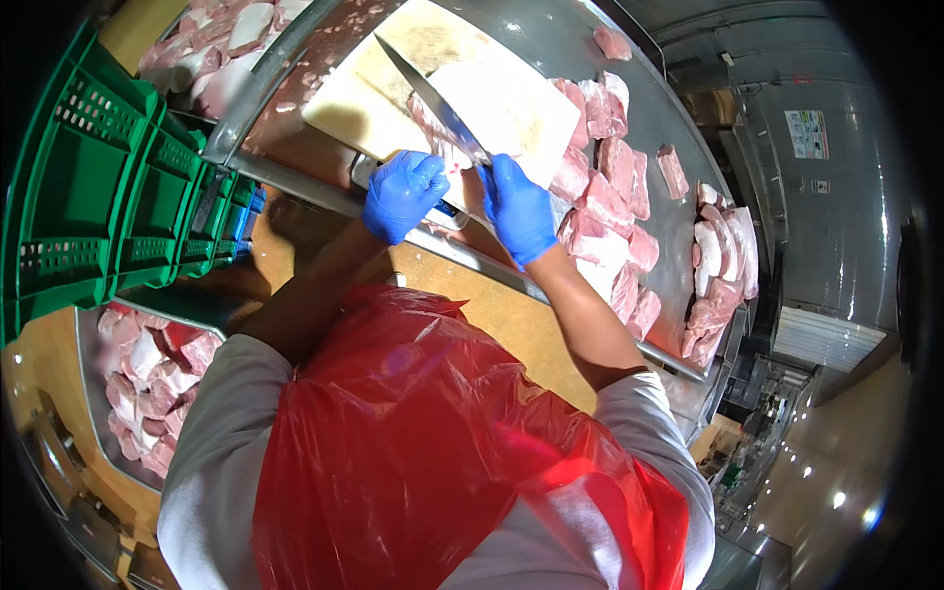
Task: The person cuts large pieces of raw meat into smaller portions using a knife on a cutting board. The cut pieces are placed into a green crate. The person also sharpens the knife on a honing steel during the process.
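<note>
Here, knife [438, 108], held in right hand [519, 211]

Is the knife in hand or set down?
The knife is in hand: its blade projects from the closed right hand, over the white cutting board.

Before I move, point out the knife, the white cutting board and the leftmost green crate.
Knife [436, 103]: head view, middle of the blade.
White cutting board [516, 106]: head view, bare surface right of the blade.
Leftmost green crate [67, 179]: head view, panel between perforated strips.
</note>
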{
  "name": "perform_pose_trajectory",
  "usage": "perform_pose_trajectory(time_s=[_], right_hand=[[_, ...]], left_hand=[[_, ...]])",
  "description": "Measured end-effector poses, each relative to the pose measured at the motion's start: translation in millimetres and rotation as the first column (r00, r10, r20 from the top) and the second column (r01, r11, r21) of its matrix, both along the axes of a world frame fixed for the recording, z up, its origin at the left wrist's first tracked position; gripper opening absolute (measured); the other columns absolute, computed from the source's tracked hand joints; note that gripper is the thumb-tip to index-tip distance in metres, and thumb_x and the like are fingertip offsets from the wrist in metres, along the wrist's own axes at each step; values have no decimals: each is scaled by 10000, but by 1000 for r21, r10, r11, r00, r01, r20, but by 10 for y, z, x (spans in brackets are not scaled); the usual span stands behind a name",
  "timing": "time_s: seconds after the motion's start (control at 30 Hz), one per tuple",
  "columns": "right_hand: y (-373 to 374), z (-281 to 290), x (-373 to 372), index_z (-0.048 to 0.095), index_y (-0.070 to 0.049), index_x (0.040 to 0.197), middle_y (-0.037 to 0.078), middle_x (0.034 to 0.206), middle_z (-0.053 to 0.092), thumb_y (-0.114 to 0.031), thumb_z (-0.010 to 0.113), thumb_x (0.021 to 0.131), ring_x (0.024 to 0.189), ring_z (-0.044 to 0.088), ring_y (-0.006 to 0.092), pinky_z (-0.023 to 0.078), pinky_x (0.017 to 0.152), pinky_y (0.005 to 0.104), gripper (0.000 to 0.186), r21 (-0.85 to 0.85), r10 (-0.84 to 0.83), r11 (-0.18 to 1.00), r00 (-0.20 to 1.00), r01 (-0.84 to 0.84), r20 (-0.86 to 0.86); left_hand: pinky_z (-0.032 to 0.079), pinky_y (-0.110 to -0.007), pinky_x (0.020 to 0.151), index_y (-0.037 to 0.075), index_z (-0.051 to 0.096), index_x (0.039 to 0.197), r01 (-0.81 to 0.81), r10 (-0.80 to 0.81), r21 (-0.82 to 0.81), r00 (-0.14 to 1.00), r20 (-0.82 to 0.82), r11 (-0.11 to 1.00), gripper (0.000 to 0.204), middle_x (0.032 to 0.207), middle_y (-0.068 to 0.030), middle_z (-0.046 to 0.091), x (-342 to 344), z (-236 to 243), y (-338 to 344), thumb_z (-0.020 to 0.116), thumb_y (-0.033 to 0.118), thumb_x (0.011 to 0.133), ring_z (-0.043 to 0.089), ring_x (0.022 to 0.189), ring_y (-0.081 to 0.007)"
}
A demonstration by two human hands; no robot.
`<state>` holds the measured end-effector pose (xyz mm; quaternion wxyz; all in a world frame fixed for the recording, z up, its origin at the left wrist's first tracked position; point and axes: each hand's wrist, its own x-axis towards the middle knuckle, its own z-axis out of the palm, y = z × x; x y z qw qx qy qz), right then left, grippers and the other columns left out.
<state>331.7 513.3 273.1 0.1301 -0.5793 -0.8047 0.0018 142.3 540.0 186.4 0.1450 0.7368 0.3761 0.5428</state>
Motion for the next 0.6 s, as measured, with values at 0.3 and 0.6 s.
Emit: perform_pose_trajectory(time_s=[0.3,0.6], right_hand=[[-439,14,1266,520,-82,1080,175,884,641,-203,570,970,692,659,388,538,572,484,171,-265,99,964,960,-27,263],[206,218,-372,486,-90,1180,229,933,685,-238,580,954,769,689,405,550,660,500,285,-252,0,968,996,23,94]], left_hand=[[521,-415,658,65,631,938,-51,47,77,997,57,996,208,806,-110,607,90,14,-15,724,17,759,607,722,-315],[524,-396,674,65,642,945,19,-20,16,997,76,1000,227,820,-96,622,19,-16,-2,749,16,751,615,736,-283]])
